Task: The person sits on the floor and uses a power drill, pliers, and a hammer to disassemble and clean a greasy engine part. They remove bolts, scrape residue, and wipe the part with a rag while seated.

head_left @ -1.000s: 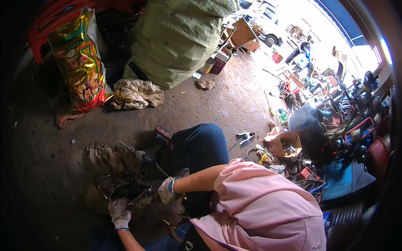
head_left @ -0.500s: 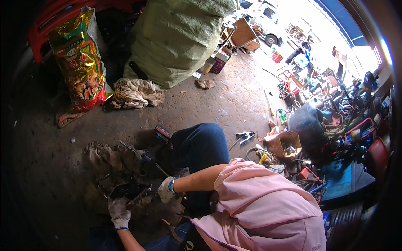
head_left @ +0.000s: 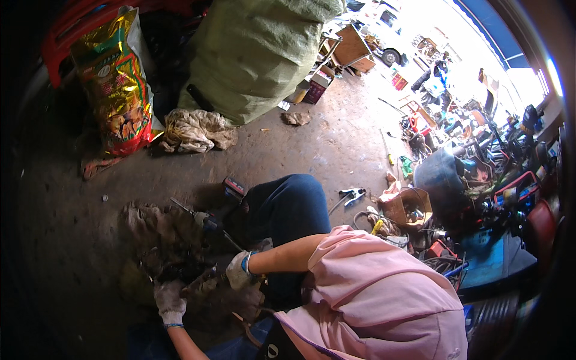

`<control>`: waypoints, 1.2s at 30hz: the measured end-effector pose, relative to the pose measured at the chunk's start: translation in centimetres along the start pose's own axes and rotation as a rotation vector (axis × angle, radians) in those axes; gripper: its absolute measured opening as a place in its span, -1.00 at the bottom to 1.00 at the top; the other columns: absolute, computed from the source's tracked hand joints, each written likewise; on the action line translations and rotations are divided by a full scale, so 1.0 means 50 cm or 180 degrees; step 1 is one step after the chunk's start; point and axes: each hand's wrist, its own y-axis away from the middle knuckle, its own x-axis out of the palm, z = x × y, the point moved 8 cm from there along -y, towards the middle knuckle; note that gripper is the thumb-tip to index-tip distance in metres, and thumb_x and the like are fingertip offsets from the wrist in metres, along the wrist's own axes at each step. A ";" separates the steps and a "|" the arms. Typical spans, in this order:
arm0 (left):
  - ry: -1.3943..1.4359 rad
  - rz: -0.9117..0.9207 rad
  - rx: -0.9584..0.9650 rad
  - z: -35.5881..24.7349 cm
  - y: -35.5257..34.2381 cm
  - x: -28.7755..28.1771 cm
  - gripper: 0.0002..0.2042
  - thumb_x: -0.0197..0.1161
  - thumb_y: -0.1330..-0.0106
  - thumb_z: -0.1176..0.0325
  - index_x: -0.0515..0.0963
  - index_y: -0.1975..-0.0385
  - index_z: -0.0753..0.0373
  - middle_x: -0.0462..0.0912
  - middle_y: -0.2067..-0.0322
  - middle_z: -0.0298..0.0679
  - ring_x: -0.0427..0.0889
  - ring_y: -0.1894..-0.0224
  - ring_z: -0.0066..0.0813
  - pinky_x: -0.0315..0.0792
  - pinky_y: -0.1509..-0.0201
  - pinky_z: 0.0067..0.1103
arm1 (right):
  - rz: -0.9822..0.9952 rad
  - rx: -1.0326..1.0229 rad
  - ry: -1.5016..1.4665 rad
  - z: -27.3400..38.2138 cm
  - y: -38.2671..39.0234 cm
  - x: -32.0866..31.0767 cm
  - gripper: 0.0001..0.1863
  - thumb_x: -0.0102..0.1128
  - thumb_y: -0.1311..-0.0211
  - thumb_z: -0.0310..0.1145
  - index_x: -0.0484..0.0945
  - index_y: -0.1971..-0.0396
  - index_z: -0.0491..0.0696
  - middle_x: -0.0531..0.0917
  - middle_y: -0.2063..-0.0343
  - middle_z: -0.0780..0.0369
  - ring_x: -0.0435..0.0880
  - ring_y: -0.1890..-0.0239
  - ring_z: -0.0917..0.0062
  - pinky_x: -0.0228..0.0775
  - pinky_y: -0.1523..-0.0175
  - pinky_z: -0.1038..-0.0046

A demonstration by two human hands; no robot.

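Note:
My left hand [head_left: 170, 298], in a dirty knitted work glove, is at the near edge of a blackened part [head_left: 183, 270]. Its fingers curl against that part, their tips lost in shadow. My right hand [head_left: 237, 273], gloved too, is closed just right of the part; whatever it holds is hidden. Soiled brown cloth [head_left: 153, 225] lies beyond and around the part. On the far side rests a dark power tool [head_left: 208, 222] with a long thin bit and a battery pack [head_left: 234, 188]. A thin metal rod [head_left: 233, 241] slants from the tool toward my right wrist.
A shiny gold and red bag [head_left: 117, 90] stands far left, beside a large pale green sack [head_left: 252, 60] and a crumpled rag [head_left: 198, 129]. A spring clamp [head_left: 352, 195], cardboard box [head_left: 408, 209], dark bucket [head_left: 441, 174] and cluttered parts lie right. My bent knee [head_left: 294, 201] is beside the tool.
Both hands stay almost in place, with only a slight shift at the blackened part. The whole view has tilted very slightly.

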 end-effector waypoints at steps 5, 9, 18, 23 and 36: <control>0.0067 0.0594 -0.0533 0.045 0.006 0.003 -0.65 0.22 -0.01 0.48 0.65 0.13 0.18 0.68 0.14 -0.03 0.60 0.04 0.00 0.46 -0.07 -0.17 | 0.0453 -0.0794 -0.0052 0.003 -0.022 0.002 -0.61 -0.03 -0.35 -0.07 0.71 0.05 0.11 0.71 0.06 0.19 0.67 0.02 0.35 0.56 0.01 0.31; 0.0578 -0.0206 -0.0716 0.075 0.028 -0.037 -0.67 0.30 -0.05 0.36 0.65 0.11 0.10 0.70 0.13 -0.12 0.64 0.02 -0.06 0.51 -0.09 -0.25 | -0.0038 -0.1494 0.1202 0.005 -0.011 -0.006 -0.62 0.12 -0.28 -0.32 0.58 -0.08 0.34 0.63 0.00 0.26 0.60 -0.08 0.28 0.57 -0.01 0.35; 0.1168 0.0317 -0.1754 0.106 0.040 -0.042 -0.67 0.36 -0.17 0.12 0.67 0.04 -0.07 0.72 0.08 -0.25 0.68 0.04 -0.16 0.57 -0.08 -0.35 | 0.0263 0.0540 -0.5128 -0.002 0.010 -0.036 -0.65 0.22 -0.26 -0.31 0.58 0.05 -0.23 0.68 0.30 0.18 0.69 0.31 0.46 0.63 0.11 0.35; 0.1161 0.0336 -0.1708 0.106 0.037 -0.044 -0.62 0.40 -0.16 0.03 0.68 0.04 -0.03 0.71 0.06 -0.22 0.68 0.04 -0.16 0.57 -0.09 -0.35 | 0.1275 -0.0344 -0.7065 0.070 0.031 -0.046 -0.79 0.09 -0.31 -0.46 0.49 0.12 -0.23 0.69 0.33 0.15 0.77 0.46 0.40 0.78 0.20 0.35; 0.1308 -0.0021 -0.1607 0.103 0.055 -0.041 -0.59 0.40 -0.12 0.08 0.64 0.04 0.09 0.71 0.11 -0.12 0.66 0.04 -0.05 0.53 -0.04 -0.30 | 0.0874 -0.0867 -0.7365 0.045 -0.070 0.024 -0.68 0.11 -0.25 -0.31 0.51 0.08 -0.18 0.71 0.33 0.08 0.75 0.40 0.28 0.68 0.36 0.31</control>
